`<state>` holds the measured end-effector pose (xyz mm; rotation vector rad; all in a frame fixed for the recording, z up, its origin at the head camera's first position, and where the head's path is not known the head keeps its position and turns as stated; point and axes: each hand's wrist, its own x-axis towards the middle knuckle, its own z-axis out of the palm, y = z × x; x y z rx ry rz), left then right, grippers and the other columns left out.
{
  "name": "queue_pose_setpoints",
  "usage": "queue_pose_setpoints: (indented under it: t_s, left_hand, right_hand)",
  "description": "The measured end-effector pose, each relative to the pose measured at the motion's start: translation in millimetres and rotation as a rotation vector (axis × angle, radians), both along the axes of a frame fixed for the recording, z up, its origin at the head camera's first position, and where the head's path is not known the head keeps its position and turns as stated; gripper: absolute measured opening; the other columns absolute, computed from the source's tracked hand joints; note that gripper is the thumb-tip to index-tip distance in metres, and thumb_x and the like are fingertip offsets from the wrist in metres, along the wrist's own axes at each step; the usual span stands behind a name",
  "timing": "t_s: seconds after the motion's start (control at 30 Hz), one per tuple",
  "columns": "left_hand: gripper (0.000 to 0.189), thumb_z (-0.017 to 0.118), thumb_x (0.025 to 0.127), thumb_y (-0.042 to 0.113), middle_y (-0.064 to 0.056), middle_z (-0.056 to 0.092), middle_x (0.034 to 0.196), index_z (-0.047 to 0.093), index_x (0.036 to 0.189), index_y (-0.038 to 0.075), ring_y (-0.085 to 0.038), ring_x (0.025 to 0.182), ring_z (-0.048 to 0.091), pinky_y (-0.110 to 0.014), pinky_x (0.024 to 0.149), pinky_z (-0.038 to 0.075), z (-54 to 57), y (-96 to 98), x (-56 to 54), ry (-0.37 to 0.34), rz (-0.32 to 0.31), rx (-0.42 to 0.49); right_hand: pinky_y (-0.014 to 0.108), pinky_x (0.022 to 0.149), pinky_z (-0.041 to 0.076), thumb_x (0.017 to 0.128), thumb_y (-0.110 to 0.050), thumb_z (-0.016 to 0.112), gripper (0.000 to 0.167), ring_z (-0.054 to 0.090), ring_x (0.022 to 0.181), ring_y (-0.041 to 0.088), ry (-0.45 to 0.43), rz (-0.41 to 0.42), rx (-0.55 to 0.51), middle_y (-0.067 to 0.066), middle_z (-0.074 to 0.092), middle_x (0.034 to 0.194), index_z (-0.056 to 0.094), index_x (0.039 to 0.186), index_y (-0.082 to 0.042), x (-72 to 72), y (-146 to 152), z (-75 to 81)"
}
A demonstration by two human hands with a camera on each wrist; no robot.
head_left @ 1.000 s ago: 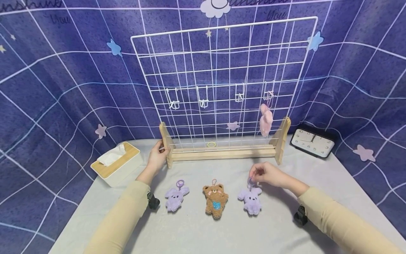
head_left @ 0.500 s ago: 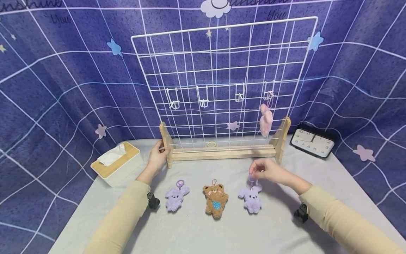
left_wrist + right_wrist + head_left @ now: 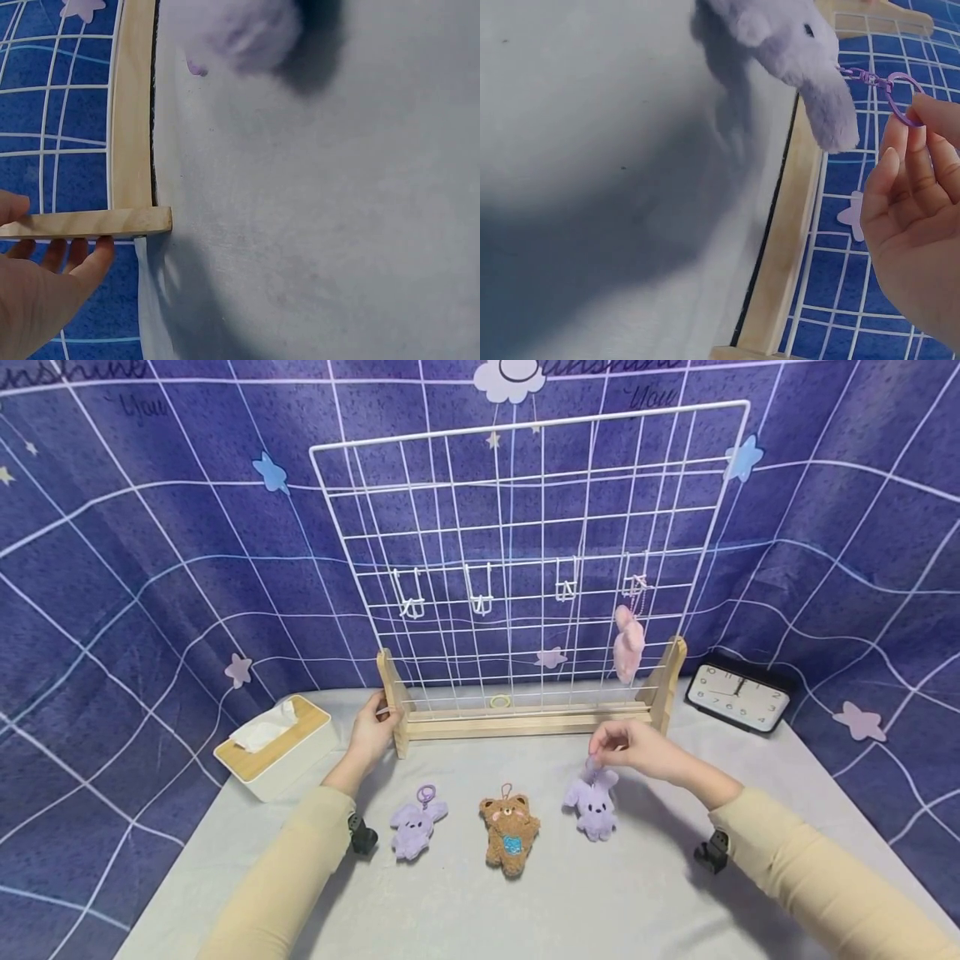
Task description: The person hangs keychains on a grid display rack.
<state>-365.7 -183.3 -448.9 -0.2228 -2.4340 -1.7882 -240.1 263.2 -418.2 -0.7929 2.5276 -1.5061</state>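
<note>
My right hand [image 3: 636, 748] pinches the purple ring [image 3: 901, 97] of a plush bunny keychain [image 3: 595, 808] between thumb and fingertips, and the long-eared lilac toy hangs below it. At the rack's left end, my left hand [image 3: 372, 727] grips the wooden side foot [image 3: 90, 223], thumb on one face and fingers on the other. A second lilac bunny keychain [image 3: 415, 831] lies on the table at the left. Between the two bunnies lies a brown bear keychain [image 3: 508, 831] with a blue patch on its belly.
The white wire grid rack [image 3: 525, 518] stands at the back with several hooks. From its rightmost hook hangs a pink plush [image 3: 628, 645]. A tissue box [image 3: 279, 745] is at the left, a clock [image 3: 740, 695] at the right. A yellow ring [image 3: 500, 701] shows near the wooden base [image 3: 525, 725].
My right hand has risen a little toward the rack, lifting the bunny keychain by its ring; the toy has moved up with it. My left hand has stayed on the foot.
</note>
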Motion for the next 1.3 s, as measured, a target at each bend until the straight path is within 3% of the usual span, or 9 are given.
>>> queue_pose_setpoints:
  t_s: [0.37,1.27,1.3]
  left_hand:
    - [0.052,0.053,0.102,-0.001,-0.031,0.052,0.139,0.038,0.151,-0.007,-0.04,0.126,0.053,-0.05,0.108,0.048,-1.4,-1.4,-1.8,0.004,-0.003,0.005]
    - [0.054,0.052,0.104,0.001,-0.032,0.049,0.142,0.034,0.153,-0.007,-0.043,0.129,0.051,-0.051,0.11,0.046,-1.1,-1.2,-1.2,-0.006,-0.015,0.016]
    - [0.054,0.052,0.103,0.001,-0.033,0.048,0.142,0.034,0.153,-0.008,-0.043,0.129,0.05,-0.051,0.11,0.046,3.4,-0.1,2.2,-0.015,-0.018,0.018]
  right_hand:
    - [0.023,0.072,0.058,0.09,0.004,0.072,0.006,0.066,0.08,0.013,0.019,-0.018,-0.048,0.013,0.072,0.09,0.07,0.096,0.004,-5.7,-4.6,14.7]
    - [0.027,0.077,0.061,0.09,0.001,0.073,0.007,0.068,0.083,0.021,0.051,-0.091,-0.09,0.015,0.072,0.091,0.07,0.096,0.003,-10.0,-17.6,49.5]
    - [0.027,0.077,0.061,0.09,0.0,0.073,0.007,0.068,0.083,0.021,0.053,-0.094,-0.087,0.014,0.072,0.09,0.07,0.096,0.002,-10.2,-18.3,51.2]
